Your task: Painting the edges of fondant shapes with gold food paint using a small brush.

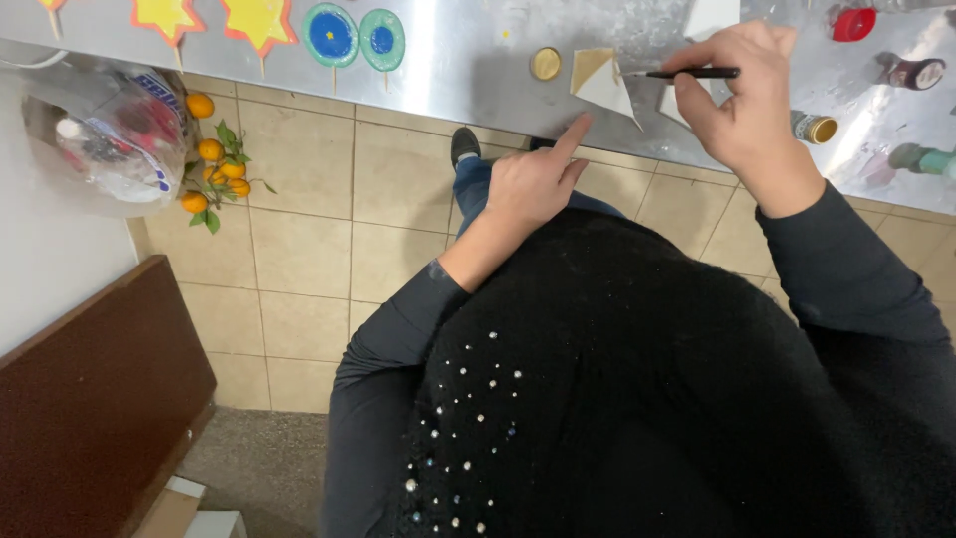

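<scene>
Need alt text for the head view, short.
Right hand holds a thin black brush to a triangular cutout on a shiny metal table, left hand pinning it with a forefinger. Painted stars, blue-green discs and small paint pots lie nearby.

Silver, glossy table (468,70). White triangle (609,88) with one tan corner, pinned by left hand (533,184). Black brush (687,73) in right hand (742,100). Gold round lid (545,63). Two discs (354,38): blue centres, teal-green rings. Yellow stars (214,18) edged in orange. Red cap (853,24). Gold-capped jar (817,127). Teal tube (921,159). Black sweater (637,399) dotted with pale pearl beads; dark grey sleeves (856,269). Blue jeans (476,189), black shoe (464,144). Beige floor tiles (309,249) in a grid with darker grout. Orange fruit (214,164) with green leaves. Clear bag (115,130) showing red, white and blue. Brown panel (90,399). White wall (50,249).
</scene>
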